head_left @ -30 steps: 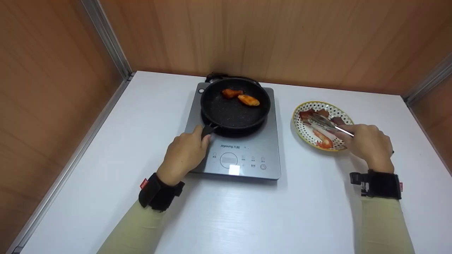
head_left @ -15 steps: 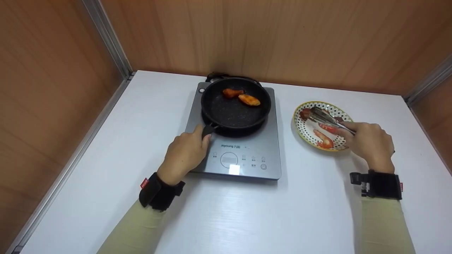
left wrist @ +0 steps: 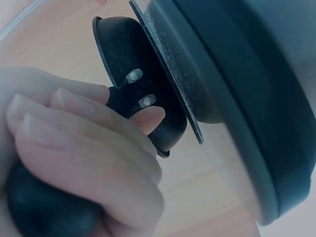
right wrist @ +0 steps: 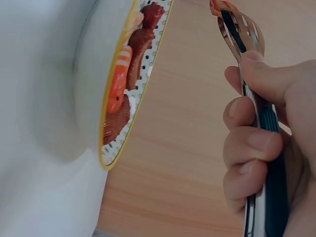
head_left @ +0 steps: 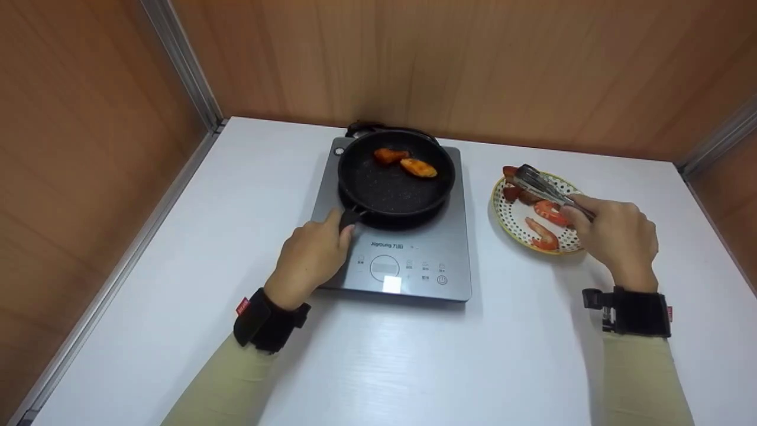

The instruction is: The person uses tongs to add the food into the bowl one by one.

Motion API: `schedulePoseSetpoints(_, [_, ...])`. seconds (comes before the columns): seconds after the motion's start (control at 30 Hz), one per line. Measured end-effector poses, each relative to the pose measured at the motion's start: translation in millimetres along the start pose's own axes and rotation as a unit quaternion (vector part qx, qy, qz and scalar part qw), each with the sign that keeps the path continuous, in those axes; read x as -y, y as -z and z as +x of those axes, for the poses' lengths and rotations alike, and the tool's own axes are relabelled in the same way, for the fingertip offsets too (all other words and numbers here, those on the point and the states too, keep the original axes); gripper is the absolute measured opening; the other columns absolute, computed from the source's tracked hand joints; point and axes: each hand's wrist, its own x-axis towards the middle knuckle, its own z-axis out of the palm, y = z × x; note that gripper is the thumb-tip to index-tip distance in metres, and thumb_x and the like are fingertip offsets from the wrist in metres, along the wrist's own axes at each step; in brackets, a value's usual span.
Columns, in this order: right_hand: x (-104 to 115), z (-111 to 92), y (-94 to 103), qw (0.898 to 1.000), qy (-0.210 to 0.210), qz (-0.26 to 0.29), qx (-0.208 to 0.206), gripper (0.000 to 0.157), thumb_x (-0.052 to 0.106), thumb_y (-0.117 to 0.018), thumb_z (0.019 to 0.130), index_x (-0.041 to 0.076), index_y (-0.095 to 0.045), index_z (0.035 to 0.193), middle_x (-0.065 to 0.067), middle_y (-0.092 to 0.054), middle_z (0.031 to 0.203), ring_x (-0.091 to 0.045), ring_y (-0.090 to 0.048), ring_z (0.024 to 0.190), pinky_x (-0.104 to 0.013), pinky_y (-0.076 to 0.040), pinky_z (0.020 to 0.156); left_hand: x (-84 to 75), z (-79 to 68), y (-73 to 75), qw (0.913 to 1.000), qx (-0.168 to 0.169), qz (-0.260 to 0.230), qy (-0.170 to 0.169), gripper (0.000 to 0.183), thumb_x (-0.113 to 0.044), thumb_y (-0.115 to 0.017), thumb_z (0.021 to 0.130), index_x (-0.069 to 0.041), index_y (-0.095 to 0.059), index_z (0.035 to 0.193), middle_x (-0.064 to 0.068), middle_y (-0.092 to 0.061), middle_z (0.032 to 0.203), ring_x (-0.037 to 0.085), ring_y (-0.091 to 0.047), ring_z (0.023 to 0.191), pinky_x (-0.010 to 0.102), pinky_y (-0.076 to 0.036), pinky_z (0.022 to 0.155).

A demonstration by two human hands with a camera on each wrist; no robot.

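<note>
My left hand (head_left: pixel 310 254) grips the black handle (head_left: pixel 349 220) of a frying pan (head_left: pixel 393 195). In the pan lie a brown drumstick (head_left: pixel 390 156) and an orange chicken wing (head_left: pixel 419 168). The right hand (head_left: pixel 618 236) holds metal tongs (head_left: pixel 547 189) over the dotted plate (head_left: pixel 502 223). A small reddish food piece (right wrist: pixel 222 6) is pinched at the tongs' tips, raised clear of the plate in the right wrist view; its kind is unclear. On the plate are a shrimp (head_left: pixel 543 235), an orange-red striped piece (head_left: pixel 550 212) and several dark red-brown meat pieces (right wrist: pixel 140 54).
The pan stands on a grey induction cooker (head_left: pixel 426 254) with a touch panel at its front. A black cable (head_left: pixel 364 127) lies behind the cooker. Wooden panels (head_left: pixel 437 71) border the white table (head_left: pixel 378 355) at the back and sides.
My right hand has lifted the tongs off the plate toward its far edge, with a reddish piece in their tips. The left hand stays on the pan handle.
</note>
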Motion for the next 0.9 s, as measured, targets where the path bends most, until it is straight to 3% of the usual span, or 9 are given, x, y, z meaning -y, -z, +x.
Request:
schedulePoseSetpoints(0.23, [21, -3, 6.8, 0.999, 0.032, 0.004, -0.037, 0.042, 0.040, -0.072, 0.102, 0.014, -0.073, 0.135, -0.032, -0.074, 0.107, -0.035, -0.054, 0.066, -0.041, -0.029, 0.049, -0.6, -0.3, 0.5, 1.0000, 0.002, -0.002, 0.003, 0.035, -0.033, -0.053, 0.112, -0.001, -0.063, 0.122, 0.027, -0.073, 0.090, 0.042, -0.073, 0.079, 0.051, -0.052, 0.059])
schedulePoseSetpoints(0.43, [43, -8, 7.6, 0.993, 0.083, 0.009, -0.087, 0.035, 0.033, -0.076, 0.101, 0.013, -0.077, 0.130, -0.022, -0.074, 0.083, -0.031, -0.046, 0.056, -0.039, -0.025, 0.046, -0.7, -0.7, 0.6, 1.0000, 0.001, -0.006, 0.001, 0.035, -0.033, -0.054, 0.112, 0.000, -0.063, 0.124, 0.027, -0.073, 0.091, 0.042, -0.073, 0.079, 0.052, -0.053, 0.059])
schedulePoseSetpoints(0.63, [65, -12, 1.6, 0.979, 0.143, 0.026, -0.139, 0.029, 0.024, -0.080, 0.097, 0.011, -0.080, 0.124, -0.018, -0.076, 0.083, -0.026, -0.043, 0.051, -0.036, -0.023, 0.044, -0.6, -1.6, 1.2, 1.0000, 0.002, -0.004, 0.004, 0.036, -0.034, -0.053, 0.112, -0.001, -0.062, 0.126, 0.027, -0.073, 0.094, 0.045, -0.074, 0.084, 0.054, -0.054, 0.062])
schedulePoseSetpoints(0.9, [89, -13, -14.7, 0.960, 0.212, 0.033, -0.182, 0.025, 0.027, -0.083, 0.095, 0.015, -0.083, 0.116, -0.011, -0.077, 0.080, -0.028, -0.055, 0.051, -0.036, -0.026, 0.043, -0.8, -2.3, 0.5, 0.9999, -0.004, -0.009, 0.002, 0.034, -0.033, -0.053, 0.113, -0.003, -0.062, 0.124, 0.027, -0.074, 0.095, 0.045, -0.074, 0.086, 0.055, -0.055, 0.065])
